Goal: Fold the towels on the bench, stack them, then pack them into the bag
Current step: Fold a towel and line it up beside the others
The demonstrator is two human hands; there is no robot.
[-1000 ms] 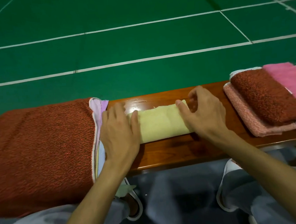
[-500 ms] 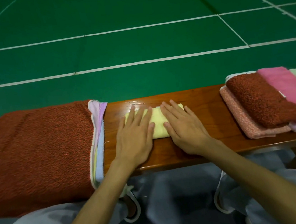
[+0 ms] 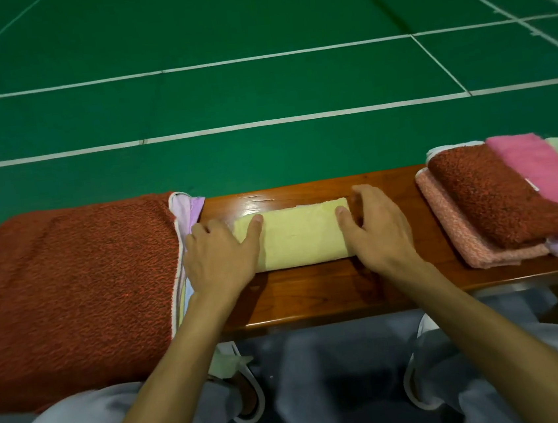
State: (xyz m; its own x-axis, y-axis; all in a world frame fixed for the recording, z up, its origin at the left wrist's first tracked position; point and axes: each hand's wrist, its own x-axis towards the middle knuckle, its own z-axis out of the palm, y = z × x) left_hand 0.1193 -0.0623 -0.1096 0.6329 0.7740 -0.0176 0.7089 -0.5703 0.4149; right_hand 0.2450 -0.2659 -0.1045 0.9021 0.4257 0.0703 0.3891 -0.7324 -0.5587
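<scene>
A folded pale yellow towel lies across the middle of the wooden bench. My left hand rests flat at its left end with the thumb on the cloth. My right hand lies at its right end, thumb on top and fingers past the edge. Both hands press on the towel without lifting it. A pile of unfolded towels, topped by a big rust-red one, covers the bench's left part. No bag is in view.
Folded towels sit at the right end: a rust-red one on a salmon one, with a pink one beside them. Green court floor lies beyond the bench. My knees are below the bench's near edge.
Half a second ago both hands pressed together on the towel's middle. They have since slid apart to its two ends, and the towel's full length shows again.
</scene>
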